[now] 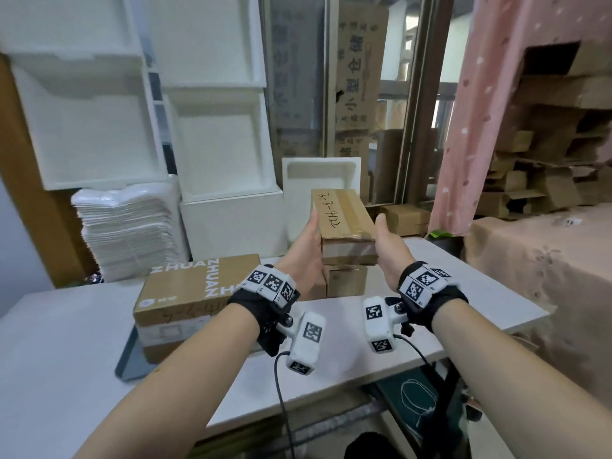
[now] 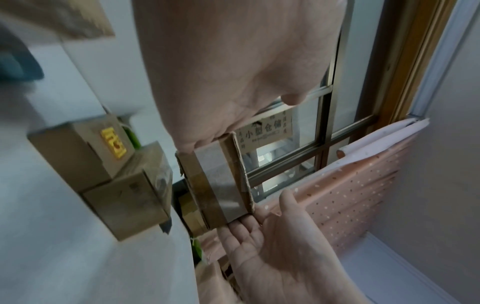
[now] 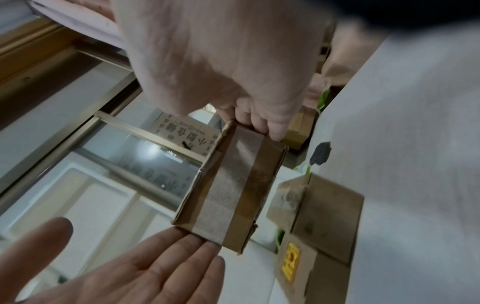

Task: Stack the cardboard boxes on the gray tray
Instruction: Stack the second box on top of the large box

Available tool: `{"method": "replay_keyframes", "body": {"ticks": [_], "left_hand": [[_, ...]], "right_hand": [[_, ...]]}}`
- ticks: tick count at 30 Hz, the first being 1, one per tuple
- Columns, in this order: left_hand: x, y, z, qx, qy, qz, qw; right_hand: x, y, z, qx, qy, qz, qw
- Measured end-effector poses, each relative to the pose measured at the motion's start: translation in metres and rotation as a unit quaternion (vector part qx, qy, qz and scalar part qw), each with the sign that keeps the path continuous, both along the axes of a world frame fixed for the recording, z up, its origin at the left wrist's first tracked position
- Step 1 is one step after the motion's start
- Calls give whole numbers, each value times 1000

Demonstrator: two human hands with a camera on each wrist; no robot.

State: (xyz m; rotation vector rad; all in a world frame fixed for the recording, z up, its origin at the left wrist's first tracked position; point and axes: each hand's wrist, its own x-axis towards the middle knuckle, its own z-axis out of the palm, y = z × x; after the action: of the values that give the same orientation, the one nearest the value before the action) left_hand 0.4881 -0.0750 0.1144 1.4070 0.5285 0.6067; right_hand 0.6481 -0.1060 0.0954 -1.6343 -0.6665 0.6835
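Two bare forearms with black wrist straps reach over the white bench (image 1: 82, 326). The left hand (image 1: 306, 250) and the right hand (image 1: 390, 250) press a taped cardboard box (image 1: 344, 220) between them, held in the air above two small cardboard boxes (image 1: 344, 281) on the bench. The fingers (image 3: 187, 246) of the left hand lie straight against one side of it; the right hand's fingers (image 3: 257, 119) curl around the opposite edge. To the left, a large printed box (image 1: 195, 286) sits on the gray tray (image 1: 129, 362).
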Motion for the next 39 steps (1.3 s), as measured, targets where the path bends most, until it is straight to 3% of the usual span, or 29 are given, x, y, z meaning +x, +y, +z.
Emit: {"method": "replay_keyframes", "body": {"ticks": [11, 19, 32, 39], "left_hand": [[-143, -2, 9, -15, 3, 109, 994], [-203, -19, 1, -23, 2, 163, 986], [-229, -7, -23, -68, 17, 190, 979], [-242, 45, -11, -63, 14, 234, 970]], "right_hand": [[-134, 39, 10, -8, -75, 127, 989], [-194, 35, 1, -15, -60, 175, 983], [-208, 29, -14, -8, -81, 226, 971], [-185, 42, -30, 13, -199, 277, 940]]}}
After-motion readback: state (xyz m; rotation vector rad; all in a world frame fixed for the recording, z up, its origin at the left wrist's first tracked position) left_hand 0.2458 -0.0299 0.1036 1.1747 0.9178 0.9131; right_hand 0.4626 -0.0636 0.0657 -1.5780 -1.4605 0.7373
